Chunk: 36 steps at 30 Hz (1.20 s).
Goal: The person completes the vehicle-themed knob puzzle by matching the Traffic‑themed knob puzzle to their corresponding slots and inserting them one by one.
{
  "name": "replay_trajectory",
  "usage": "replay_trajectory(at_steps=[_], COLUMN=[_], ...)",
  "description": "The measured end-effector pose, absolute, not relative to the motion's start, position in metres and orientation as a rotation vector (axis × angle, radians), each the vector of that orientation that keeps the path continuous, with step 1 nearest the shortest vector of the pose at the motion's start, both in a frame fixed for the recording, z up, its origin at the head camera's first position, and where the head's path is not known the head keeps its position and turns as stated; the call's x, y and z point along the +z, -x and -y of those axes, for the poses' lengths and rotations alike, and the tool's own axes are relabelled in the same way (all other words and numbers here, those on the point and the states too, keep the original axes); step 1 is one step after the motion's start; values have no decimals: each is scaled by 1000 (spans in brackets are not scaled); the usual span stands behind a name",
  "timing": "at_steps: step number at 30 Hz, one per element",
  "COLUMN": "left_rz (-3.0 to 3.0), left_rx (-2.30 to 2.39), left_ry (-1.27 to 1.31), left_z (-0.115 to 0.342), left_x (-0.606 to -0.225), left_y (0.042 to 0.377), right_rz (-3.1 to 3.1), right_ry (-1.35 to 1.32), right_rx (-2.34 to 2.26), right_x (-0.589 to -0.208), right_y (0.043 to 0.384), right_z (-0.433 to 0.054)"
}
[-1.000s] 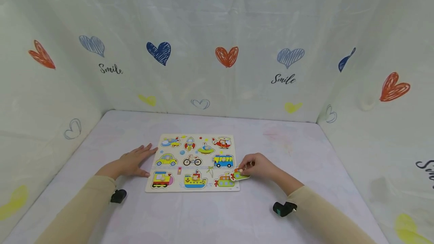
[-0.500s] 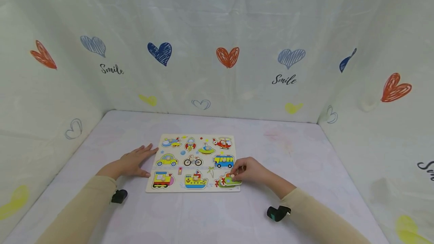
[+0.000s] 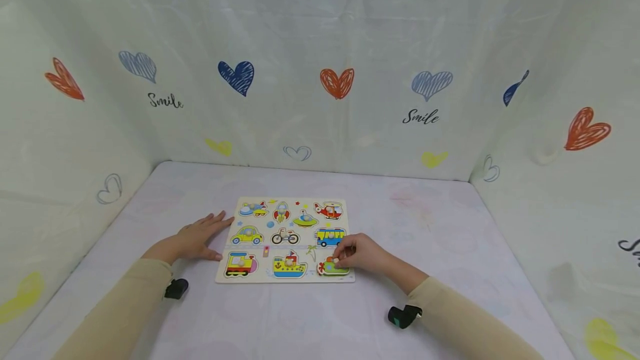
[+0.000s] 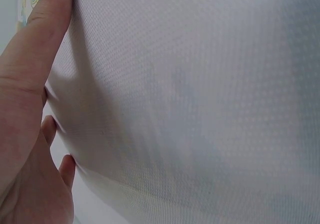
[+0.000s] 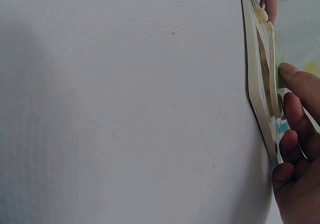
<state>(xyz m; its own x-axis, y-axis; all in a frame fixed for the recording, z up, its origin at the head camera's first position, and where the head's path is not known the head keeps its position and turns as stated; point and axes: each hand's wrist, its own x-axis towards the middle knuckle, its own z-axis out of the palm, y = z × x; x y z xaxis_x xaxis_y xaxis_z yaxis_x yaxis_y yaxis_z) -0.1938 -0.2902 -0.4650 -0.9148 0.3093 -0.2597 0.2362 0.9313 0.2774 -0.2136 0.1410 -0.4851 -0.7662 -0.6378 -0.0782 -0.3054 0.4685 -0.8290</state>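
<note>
A wooden knob puzzle board (image 3: 310, 279) with vehicle pieces lies on the table. At its lower right corner my right hand (image 3: 367, 253) pinches the green submarine piece (image 3: 327, 267) by its knob, over the matching printed spot. The right wrist view shows this submarine piece (image 5: 273, 69) slightly raised and tilted above the board, with thumb and fingers on it. My left hand (image 3: 197, 238) lies with spread fingers at the board's left edge, thumb and a fingertip touching it. In the left wrist view that hand (image 4: 30, 99) holds nothing.
The other pieces sit in the board, among them a train (image 3: 240, 264), a ship (image 3: 289, 265) and a bus (image 3: 330, 236). A pale cloth covers the table (image 3: 280, 321). A white curtain (image 3: 300, 26) with printed hearts stands behind and at both sides.
My right hand has carried the submarine piece left from beyond the board's right edge to its printed spot, and lower. The left hand stays in place.
</note>
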Motion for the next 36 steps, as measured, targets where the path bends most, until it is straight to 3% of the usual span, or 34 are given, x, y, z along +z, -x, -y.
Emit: replay_trajectory(at_steps=[36], left_rz=[-2781], left_rx=[341], left_ry=[-409], left_z=[289], left_x=[-464], left_y=[195], right_rz=[-2344], right_ry=[790], right_rx=[-1133], right_x=[-487], right_y=[213], right_z=[-138])
